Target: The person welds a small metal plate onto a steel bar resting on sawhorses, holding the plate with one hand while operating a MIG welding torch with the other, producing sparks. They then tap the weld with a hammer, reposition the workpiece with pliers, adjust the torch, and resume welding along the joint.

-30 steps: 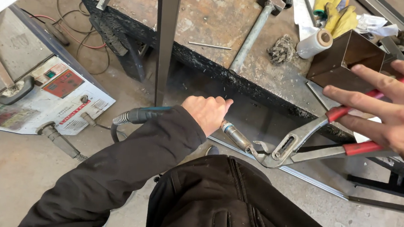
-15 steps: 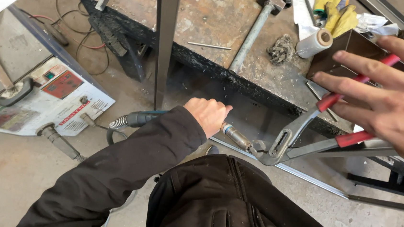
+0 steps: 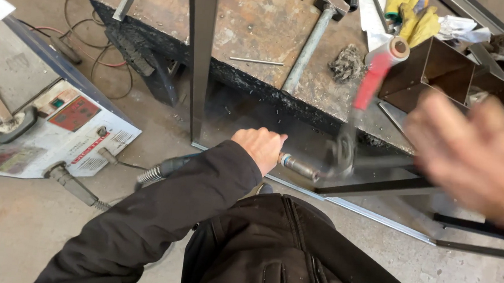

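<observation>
Steel surface (image 3: 255, 22): rusted plate, carrying a hammer (image 3: 311, 38) and a white roll (image 3: 391, 50).
Left hand (image 3: 260, 148): fingers closing around a welding torch (image 3: 298, 166), its tip sitting low in front of the surface edge.
Right hand (image 3: 478, 159): blurring at frame right; finger state impossible to tell.
Red-handled clamp (image 3: 356, 114): blurring, standing just beside the torch tip.
Floor: welding machine (image 3: 43, 131) lying at left.

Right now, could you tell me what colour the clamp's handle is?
Red; the clamp handle shows, blurred, in the head view.
</observation>
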